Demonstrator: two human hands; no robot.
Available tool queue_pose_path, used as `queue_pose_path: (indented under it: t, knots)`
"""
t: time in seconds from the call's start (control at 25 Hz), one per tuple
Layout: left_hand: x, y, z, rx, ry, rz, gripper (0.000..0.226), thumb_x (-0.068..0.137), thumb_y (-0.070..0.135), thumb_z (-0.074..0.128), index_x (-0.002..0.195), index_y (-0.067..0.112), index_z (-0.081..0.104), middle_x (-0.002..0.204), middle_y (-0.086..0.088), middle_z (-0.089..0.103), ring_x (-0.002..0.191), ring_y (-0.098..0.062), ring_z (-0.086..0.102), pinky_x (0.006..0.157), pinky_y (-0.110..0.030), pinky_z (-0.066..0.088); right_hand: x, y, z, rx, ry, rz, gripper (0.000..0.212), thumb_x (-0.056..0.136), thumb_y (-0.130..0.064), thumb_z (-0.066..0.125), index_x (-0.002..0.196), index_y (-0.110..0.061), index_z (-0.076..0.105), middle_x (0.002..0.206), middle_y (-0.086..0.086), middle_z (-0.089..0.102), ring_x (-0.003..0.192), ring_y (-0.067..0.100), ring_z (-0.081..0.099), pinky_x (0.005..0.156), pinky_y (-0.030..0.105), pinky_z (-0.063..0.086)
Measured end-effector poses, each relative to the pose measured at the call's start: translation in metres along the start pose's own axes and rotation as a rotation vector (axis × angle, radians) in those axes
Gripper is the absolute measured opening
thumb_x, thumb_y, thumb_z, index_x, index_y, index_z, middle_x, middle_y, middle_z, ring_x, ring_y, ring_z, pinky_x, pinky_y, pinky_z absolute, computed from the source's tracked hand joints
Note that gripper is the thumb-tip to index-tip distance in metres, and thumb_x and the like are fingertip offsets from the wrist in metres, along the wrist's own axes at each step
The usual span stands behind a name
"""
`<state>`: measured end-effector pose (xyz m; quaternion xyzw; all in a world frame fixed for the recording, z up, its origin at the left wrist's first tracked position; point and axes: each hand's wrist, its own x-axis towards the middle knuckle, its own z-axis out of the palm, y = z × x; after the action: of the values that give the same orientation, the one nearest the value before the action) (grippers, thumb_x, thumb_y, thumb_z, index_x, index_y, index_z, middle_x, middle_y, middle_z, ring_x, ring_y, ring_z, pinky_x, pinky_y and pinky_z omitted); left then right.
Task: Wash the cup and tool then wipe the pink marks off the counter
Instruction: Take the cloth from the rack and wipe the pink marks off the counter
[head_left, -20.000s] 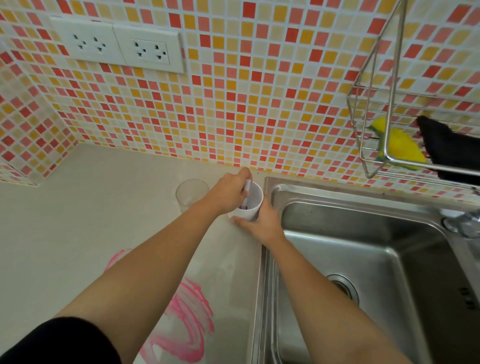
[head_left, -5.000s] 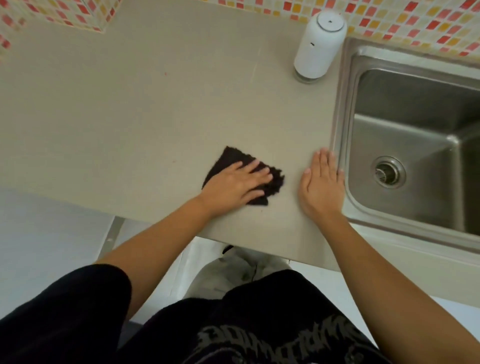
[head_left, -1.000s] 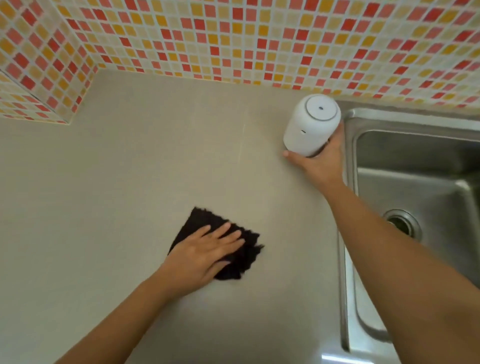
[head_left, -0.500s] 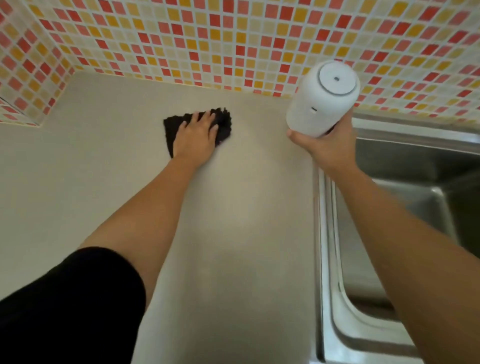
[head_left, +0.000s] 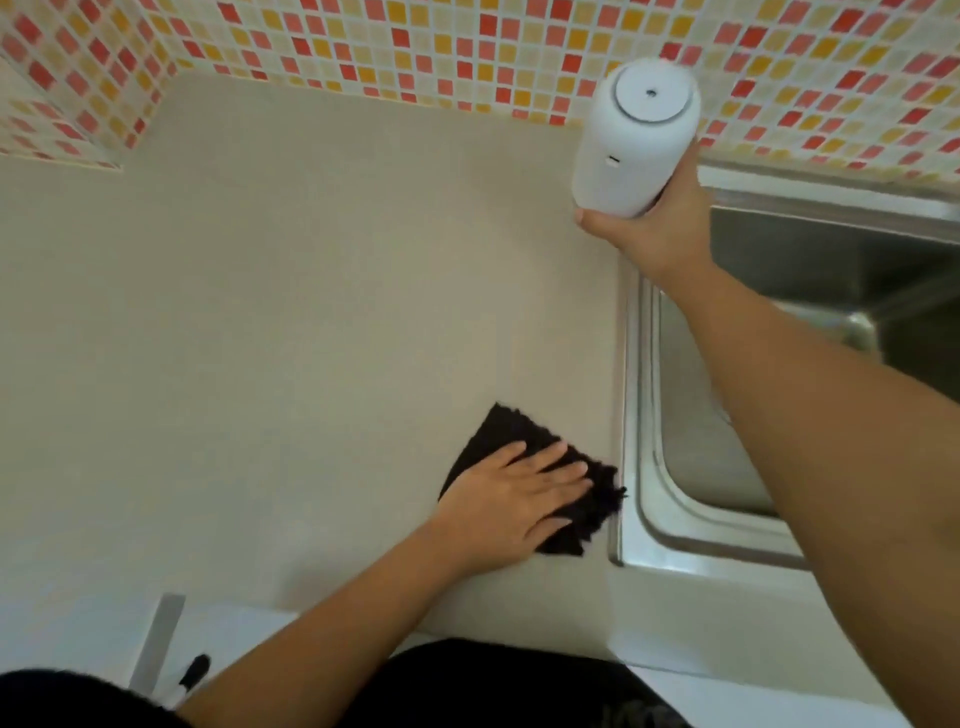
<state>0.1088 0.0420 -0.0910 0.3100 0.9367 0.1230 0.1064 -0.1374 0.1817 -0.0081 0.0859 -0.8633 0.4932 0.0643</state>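
With left hand (head_left: 514, 499) spread flat, pressing black cloth (head_left: 493, 431), dragged from back to front edge of worktop (head_left: 311, 312) beside sink (head_left: 636, 415); right hand (head_left: 649, 234) curled round raised white canister (head_left: 634, 140). No pink marks showing: wiping seemingly finished.

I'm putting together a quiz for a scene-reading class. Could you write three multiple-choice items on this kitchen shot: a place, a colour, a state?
1. Where does the black cloth lie? A. on the floor B. on the counter, near the rim of the sink C. against the tiled wall
2. What colour is the container that the right hand holds? A. white B. pink C. black
3. How is the left hand? A. curled in a fist B. hanging off the counter C. flat on the cloth, fingers straight
Answers: 1 B, it lies on the beige top just short of the steel rim; 2 A, body and cap are white; 3 C, straight fingers press the cloth.
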Motion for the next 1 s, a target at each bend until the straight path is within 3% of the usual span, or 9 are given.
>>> queue_pose_path:
  t: [0.16,0.28,0.4,0.48,0.56,0.68,0.84,0.92,1.0]
  knots:
    - [-0.137,-0.026,0.005,0.076,0.015,-0.115,0.045,0.101,0.040,0.023,0.136,0.027,0.047,0.142,0.011,0.046,0.137,-0.007,0.034,0.108,-0.031,0.026,-0.022,-0.008,0.036,0.077,-0.055,-0.026,0.095,0.057,-0.033,0.086,0.135,-0.015,0.034,0.125,-0.008,0.052,0.112,0.002,0.049,0.088,0.007,0.040]
    - [-0.210,-0.098,-0.010,0.028,0.105,-0.452,0.051,0.100,0.045,0.018,0.141,0.024,0.039,0.145,0.002,0.044,0.142,0.002,0.012,0.111,-0.031,0.018,-0.031,-0.011,0.049,0.117,-0.034,-0.006,0.097,0.057,-0.031,0.087,0.135,-0.012,0.033,0.119,-0.012,0.049,0.111,0.003,0.048,0.084,0.002,0.036]
    - [-0.190,-0.177,-0.044,-0.061,0.316,-0.929,0.055,0.098,0.042,0.022,0.144,0.016,0.035,0.150,-0.009,0.037,0.143,-0.015,0.021,0.113,-0.040,0.017,-0.037,-0.006,0.051,0.136,-0.022,-0.012,0.095,0.059,-0.027,0.087,0.135,-0.010,0.033,0.118,-0.013,0.048,0.112,0.003,0.047,0.083,0.000,0.036]
    - [-0.128,-0.205,-0.059,-0.054,0.359,-1.052,0.048,0.101,0.031,0.028,0.145,0.014,0.033,0.151,-0.011,0.033,0.142,-0.027,0.026,0.113,-0.046,0.019,-0.041,-0.003,0.050,0.131,0.004,0.003,0.093,0.058,-0.029,0.086,0.133,-0.009,0.035,0.119,-0.009,0.051,0.109,0.002,0.049,0.081,-0.001,0.036]
    - [-0.048,-0.191,-0.061,-0.024,0.330,-0.912,0.049,0.100,0.035,0.024,0.145,0.016,0.033,0.152,-0.006,0.033,0.141,-0.027,0.027,0.112,-0.046,0.022,-0.041,0.001,0.044,0.106,0.027,0.035,0.093,0.058,-0.033,0.086,0.133,-0.010,0.037,0.122,-0.006,0.054,0.108,0.002,0.049,0.078,-0.004,0.036]
    - [0.040,-0.101,-0.030,-0.008,0.253,-0.547,0.051,0.098,0.039,0.021,0.143,0.022,0.037,0.151,0.003,0.036,0.141,-0.020,0.028,0.112,-0.041,0.024,-0.034,0.002,0.026,0.047,0.033,0.044,0.097,0.060,-0.034,0.086,0.138,-0.011,0.033,0.126,-0.005,0.054,0.110,0.001,0.047,0.074,-0.009,0.032]
    - [-0.018,0.018,0.001,-0.009,0.043,-0.044,0.047,0.094,0.040,0.030,0.133,0.027,0.052,0.138,0.010,0.053,0.131,-0.013,0.045,0.106,-0.037,0.034,-0.022,0.007,0.004,0.020,0.034,0.062,0.100,0.061,-0.034,0.085,0.141,-0.014,0.029,0.121,-0.011,0.050,0.110,0.002,0.047,0.076,-0.007,0.035]
    - [-0.060,-0.005,-0.002,-0.020,0.008,0.008,0.044,0.098,0.041,0.029,0.134,0.029,0.049,0.139,0.012,0.051,0.132,-0.010,0.043,0.107,-0.034,0.029,-0.018,0.012,0.001,0.019,0.036,0.103,0.100,0.060,-0.034,0.086,0.140,-0.015,0.029,0.120,-0.011,0.051,0.110,0.003,0.048,0.075,-0.008,0.035]
    - [-0.057,-0.066,-0.017,0.046,0.130,-0.126,0.049,0.100,0.044,0.019,0.137,0.027,0.046,0.140,0.010,0.049,0.133,-0.012,0.042,0.109,-0.038,0.032,-0.016,0.018,0.002,0.024,0.031,0.128,0.098,0.061,-0.030,0.086,0.139,-0.015,0.030,0.120,-0.009,0.051,0.109,0.003,0.047,0.072,-0.009,0.034]
